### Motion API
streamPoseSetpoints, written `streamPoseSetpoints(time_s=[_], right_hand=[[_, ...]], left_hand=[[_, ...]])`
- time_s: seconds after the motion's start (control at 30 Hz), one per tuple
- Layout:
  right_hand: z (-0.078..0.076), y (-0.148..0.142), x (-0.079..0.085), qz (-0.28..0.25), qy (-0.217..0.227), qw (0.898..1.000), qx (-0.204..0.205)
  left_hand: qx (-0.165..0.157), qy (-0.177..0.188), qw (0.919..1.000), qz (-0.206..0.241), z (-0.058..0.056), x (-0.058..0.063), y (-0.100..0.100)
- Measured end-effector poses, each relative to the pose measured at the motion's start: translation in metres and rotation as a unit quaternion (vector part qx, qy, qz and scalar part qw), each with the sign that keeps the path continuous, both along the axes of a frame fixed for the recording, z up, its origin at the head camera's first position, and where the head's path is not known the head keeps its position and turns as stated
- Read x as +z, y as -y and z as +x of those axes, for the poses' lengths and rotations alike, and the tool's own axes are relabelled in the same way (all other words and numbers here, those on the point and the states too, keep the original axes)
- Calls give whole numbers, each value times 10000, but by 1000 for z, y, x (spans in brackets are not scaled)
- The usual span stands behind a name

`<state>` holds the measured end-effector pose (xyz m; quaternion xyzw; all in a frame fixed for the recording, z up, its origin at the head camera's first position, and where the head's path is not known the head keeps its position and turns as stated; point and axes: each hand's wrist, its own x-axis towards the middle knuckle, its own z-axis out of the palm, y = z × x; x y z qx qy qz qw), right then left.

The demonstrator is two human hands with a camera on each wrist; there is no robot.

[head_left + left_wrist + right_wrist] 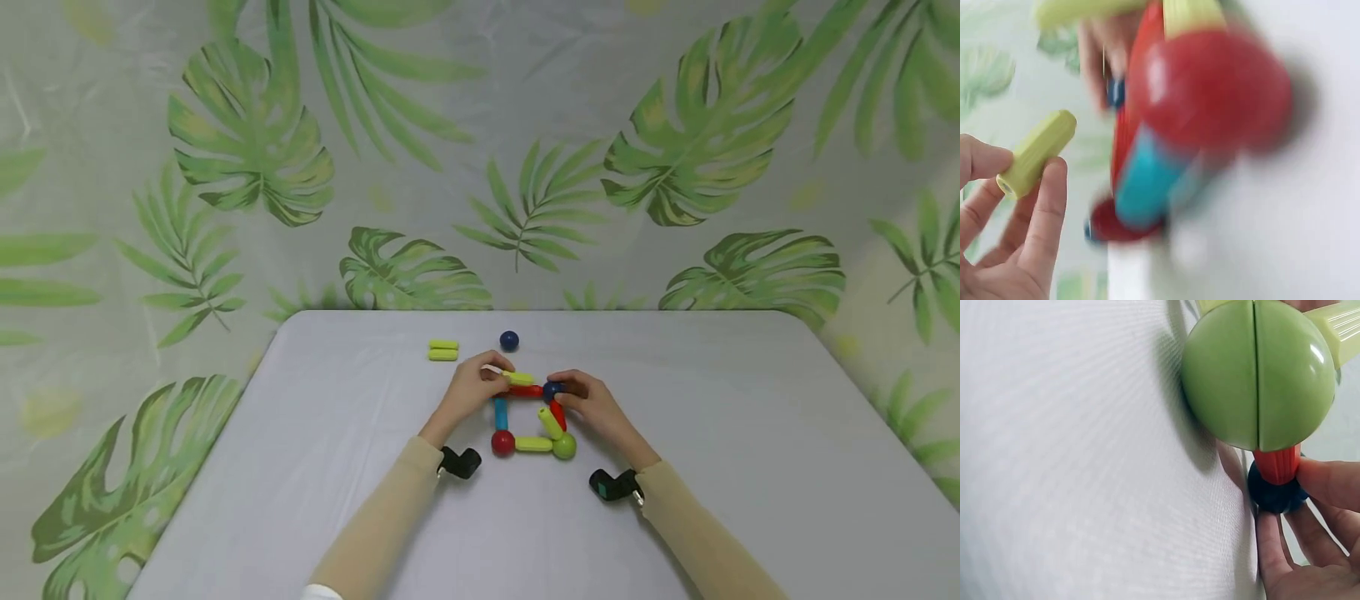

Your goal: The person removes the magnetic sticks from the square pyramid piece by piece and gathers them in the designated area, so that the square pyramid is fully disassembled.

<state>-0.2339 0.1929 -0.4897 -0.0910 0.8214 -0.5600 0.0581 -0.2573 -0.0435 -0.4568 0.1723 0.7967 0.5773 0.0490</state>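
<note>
Between thumb and fingertips, my left hand (469, 392) pinches a yellow-green magnetic rod (1038, 153) above the far side of a four-sided frame of rods and balls. My right hand (598, 406) grips the dark blue ball (1272, 494) at the far right corner. Nearer me are a red ball (503, 442) and a green ball (565, 446), joined by a yellow-green rod (533, 444). A light blue rod (501, 414) makes the left side; red rods (528, 391) make the far and right sides. Another yellow-green rod (550, 422) slants up from the green ball. My left hand hides the far left corner in the head view; the left wrist view shows a dark red ball (1110, 222) there.
Two yellow-green rods (442, 355) lie side by side at the back of the white table (360, 400). A loose dark blue ball (509, 340) sits right of them. A leaf-patterned sheet (525, 108) hangs behind the table.
</note>
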Motion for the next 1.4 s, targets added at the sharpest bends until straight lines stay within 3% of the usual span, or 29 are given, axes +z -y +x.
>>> streamPoseSetpoints(time_s=[0.1, 0.17, 0.27, 0.47, 0.77, 0.83, 0.9, 0.97, 1.0, 1.03, 1.1, 1.17, 1.23, 1.27, 1.4], right_hand=[[1, 0, -1, 76, 26, 10000, -4], [1, -1, -2, 92, 45, 9999, -55], [3, -1, -3, 122, 34, 9999, -96], [5, 0, -1, 17, 43, 10000, -81], [6, 2, -1, 18, 18, 10000, -64], [5, 1, -1, 26, 4, 10000, -56], [5, 1, 0, 44, 7, 10000, -63], [5, 0, 0, 62, 10, 10000, -74], [4, -1, 0, 66, 8, 9999, -81], [4, -2, 0, 56, -14, 10000, -60], [3, -3, 0, -3, -92, 10000, 2], [2, -3, 0, -91, -170, 9998, 97], [2, -3, 0, -185, -210, 9994, 181], [1, -3, -1, -216, -220, 9993, 196], [1, -3, -2, -216, -211, 9993, 203]], left_hand=[[772, 146, 9969, 69, -9, -4, 29], [1308, 160, 9912, -112, -16, -9, 47], [1843, 212, 9817, -432, -25, -15, 66], [2094, 470, 9741, -706, -37, -21, 79], [2186, -35, 9670, -1311, -40, -19, 79], [2007, -194, 9725, -1165, -36, -15, 75], [1484, -306, 9844, -895, -28, -9, 65], [450, -335, 9971, -518, -17, -2, 50], [-147, -298, 9986, -416, -11, 1, 41], [-776, -262, 9960, -350, -5, 4, 31], [-1894, -259, 9809, -346, 7, 8, 12], [-2538, -416, 9652, -478, 17, 9, -5], [-2718, -748, 9577, -584, 24, 5, -18], [-2658, -902, 9578, -619, 26, 3, -23], [-2116, -1444, 9644, -660, 31, -9, -32]])
